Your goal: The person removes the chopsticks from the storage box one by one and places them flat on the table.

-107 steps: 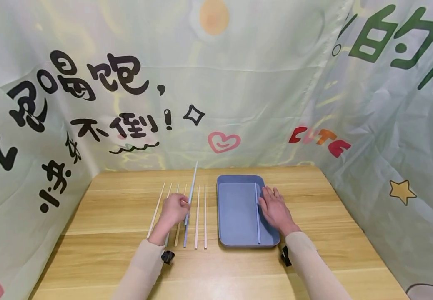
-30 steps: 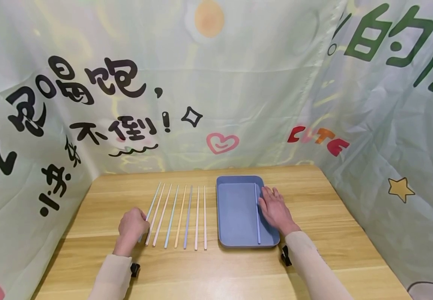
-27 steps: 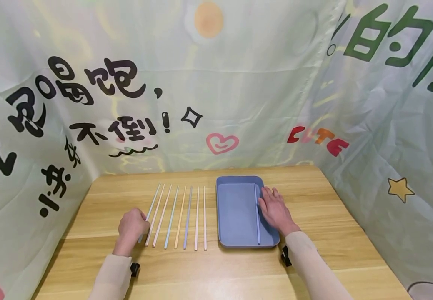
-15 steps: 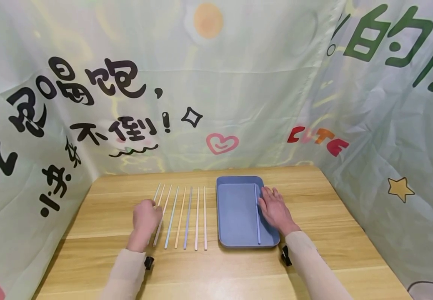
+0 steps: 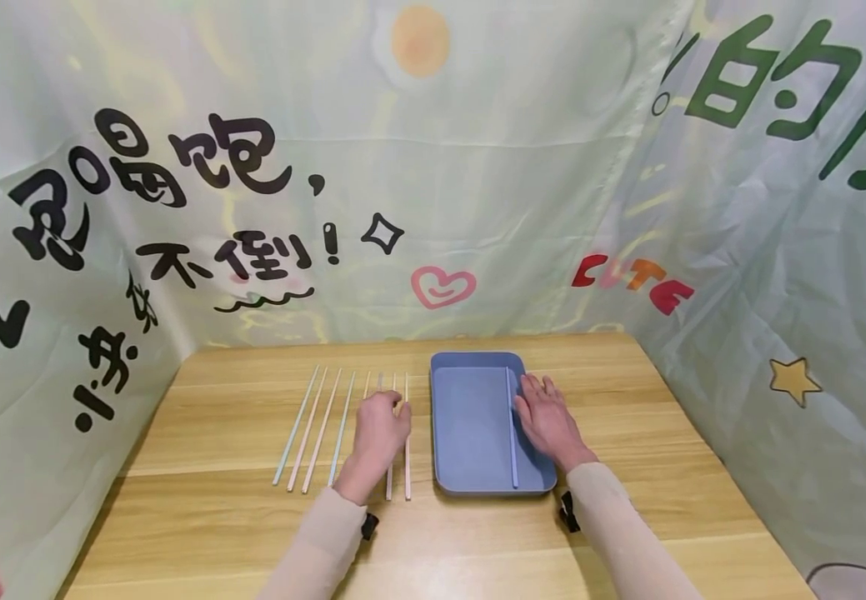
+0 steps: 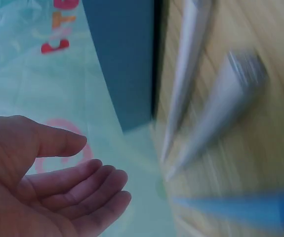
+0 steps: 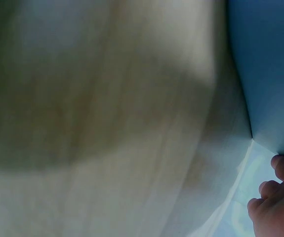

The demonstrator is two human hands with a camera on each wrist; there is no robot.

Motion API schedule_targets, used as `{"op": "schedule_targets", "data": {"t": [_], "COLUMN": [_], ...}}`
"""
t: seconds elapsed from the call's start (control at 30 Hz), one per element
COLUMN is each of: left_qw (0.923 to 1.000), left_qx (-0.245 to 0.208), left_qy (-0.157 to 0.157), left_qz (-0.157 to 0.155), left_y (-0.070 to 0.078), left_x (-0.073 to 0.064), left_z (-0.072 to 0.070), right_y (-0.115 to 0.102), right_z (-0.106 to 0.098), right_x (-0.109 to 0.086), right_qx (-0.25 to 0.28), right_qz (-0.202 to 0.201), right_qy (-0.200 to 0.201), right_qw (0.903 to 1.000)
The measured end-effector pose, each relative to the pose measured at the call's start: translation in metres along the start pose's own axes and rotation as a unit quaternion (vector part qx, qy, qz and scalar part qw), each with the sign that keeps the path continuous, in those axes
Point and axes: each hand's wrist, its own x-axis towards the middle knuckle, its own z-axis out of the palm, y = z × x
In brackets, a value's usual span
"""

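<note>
Several chopsticks lie side by side on the table, left of the blue tray point(image 5: 470, 487). At the row's left end is a light blue chopstick point(image 5: 296, 427), then a pink chopstick point(image 5: 307, 429). My left hand point(image 5: 377, 429) is over the row's right half, covering the middle of some chopsticks; a pink chopstick point(image 5: 407, 475) shows beside it. In the left wrist view its fingers point(image 6: 77, 195) are loosely bent with nothing between them. My right hand point(image 5: 550, 421) rests against the tray's right side, fingers extended. One bluish chopstick point(image 5: 512, 433) lies inside the tray, near that hand.
The wooden table point(image 5: 207, 533) ends at printed cloth walls point(image 5: 538, 167) at the back and both sides. In the left wrist view the tray's side wall point(image 6: 124, 64) rises close to the nearest chopsticks.
Earlier my left hand held a light blue chopstick, which then lay at the row's left end. Since then, the left hand has moved right across the row. My right hand stays at the tray.
</note>
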Motion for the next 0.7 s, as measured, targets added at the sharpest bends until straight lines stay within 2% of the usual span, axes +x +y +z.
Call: {"op": "schedule_targets", "data": {"t": [0.07, 0.3, 0.37, 0.53, 0.7], "left_qw": [1.0000, 0.9985, 0.9976, 0.9964, 0.9936], "left_qx": [0.003, -0.008, 0.001, 0.037, 0.044], "left_qy": [0.002, -0.025, -0.029, -0.015, -0.020], "left_qz": [0.007, 0.047, 0.063, 0.075, 0.102], "left_y": [0.009, 0.032, 0.036, 0.045, 0.056], "left_x": [-0.001, -0.005, -0.006, -0.011, -0.015], "left_z": [0.008, 0.029, 0.035, 0.048, 0.059], "right_y": [0.000, -0.001, -0.001, 0.000, -0.001], "right_z": [0.000, 0.000, 0.000, 0.001, 0.002], "right_x": [0.000, 0.000, 0.000, 0.000, 0.001], "right_qx": [0.002, 0.002, 0.001, -0.003, -0.005], "right_qz": [0.001, 0.004, 0.005, 0.004, 0.004], "right_qy": [-0.001, -0.003, -0.003, 0.000, 0.000], "right_qw": [1.0000, 1.0000, 1.0000, 1.0000, 1.0000]}}
